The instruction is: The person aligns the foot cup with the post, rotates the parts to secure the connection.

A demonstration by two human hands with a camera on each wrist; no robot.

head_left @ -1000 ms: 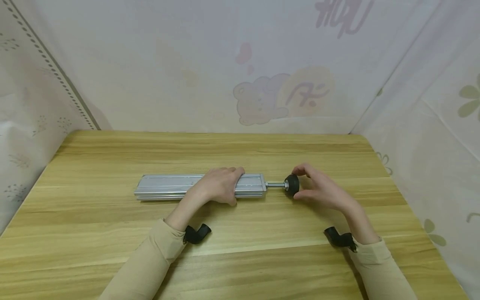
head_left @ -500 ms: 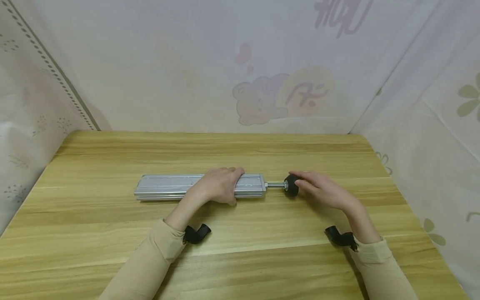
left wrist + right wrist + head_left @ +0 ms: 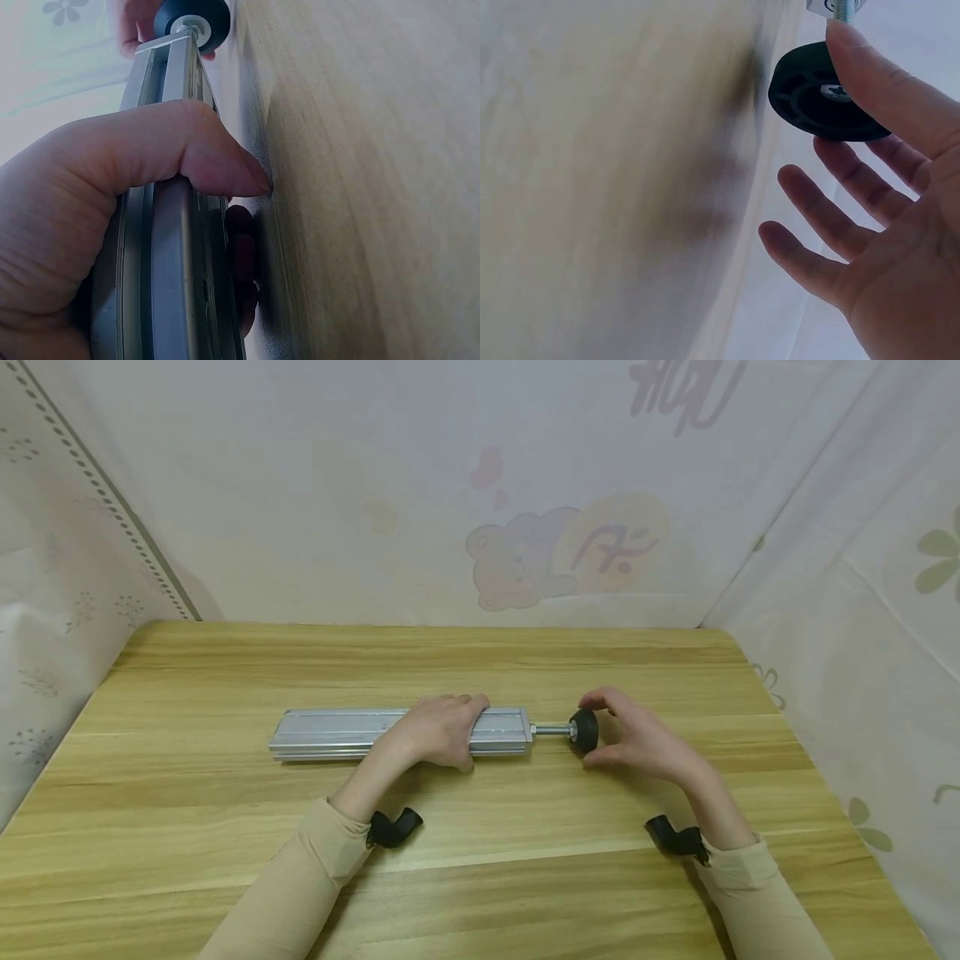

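A silver aluminium extrusion profile (image 3: 330, 731) lies lengthwise on the table. My left hand (image 3: 435, 731) grips it near its right end, thumb on the near side. In the left wrist view the fingertips come out underneath it. A threaded rod (image 3: 552, 730) runs from the profile's end plate to a black leveling foot (image 3: 585, 731). My right hand (image 3: 645, 739) holds that foot between thumb and forefinger. In the right wrist view the foot's hollow ribbed underside (image 3: 817, 101) faces the palm, with the thumb along its edge. The other fingers of that hand are spread off it.
The wood-grain table (image 3: 480, 877) carries the profile. Pale printed cloth (image 3: 360, 493) hangs behind and at both sides. A black bent piece (image 3: 394, 828) sits at the left cuff, and a similar black piece (image 3: 675, 837) at the right one.
Half a second ago the right thumb and fingers were bunched on the foot's right side; now they span it again, as one second ago. The left hand and profile stay still.
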